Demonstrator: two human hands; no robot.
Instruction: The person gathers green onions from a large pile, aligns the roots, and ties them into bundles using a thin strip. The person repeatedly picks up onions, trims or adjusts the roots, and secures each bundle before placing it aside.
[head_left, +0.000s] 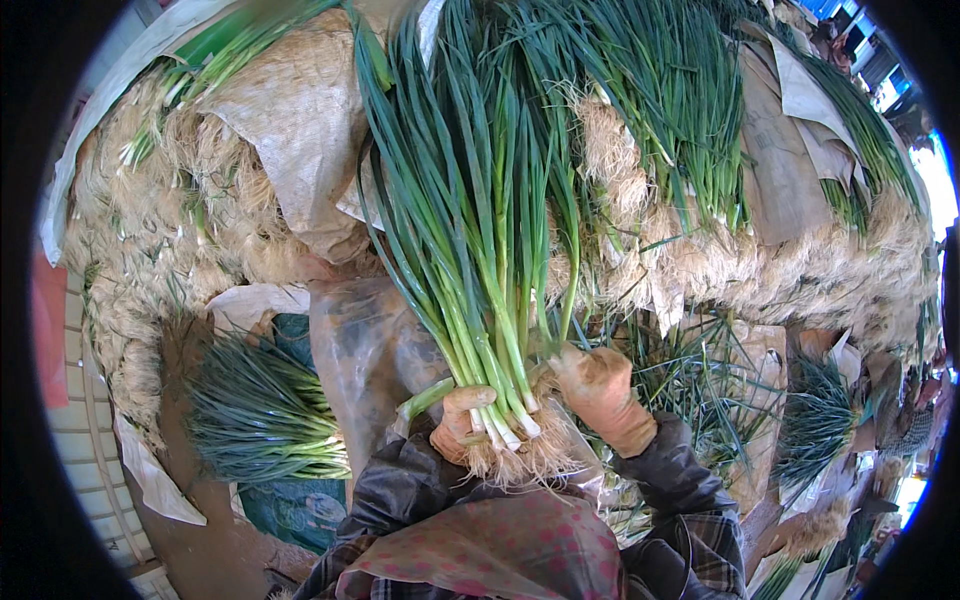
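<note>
A bunch of green onions (487, 300) lies across my lap, its dark leaves pointing away and its pale roots (544, 450) towards me. My left hand (461, 420), in a soiled orange work glove, grips the white stalk ends, thumb on top. One bent stalk (424, 401) sticks out to the left of that hand. At the bunch's right side is my right hand (606, 397), gloved likewise. Its fingertips blur against a green stalk, so whether they pinch it is unclear. A plastic apron (487, 544) with pink spots covers my lap.
Ahead stands a long heap of onions with roots outward (697, 262), partly covered by woven sacking (300, 127). A bundle of trimmed-looking onions (262, 412) lies at left on green sheeting (292, 510). Loose leaves (690, 375) litter the right. Another person's sleeve (907, 431) shows far right.
</note>
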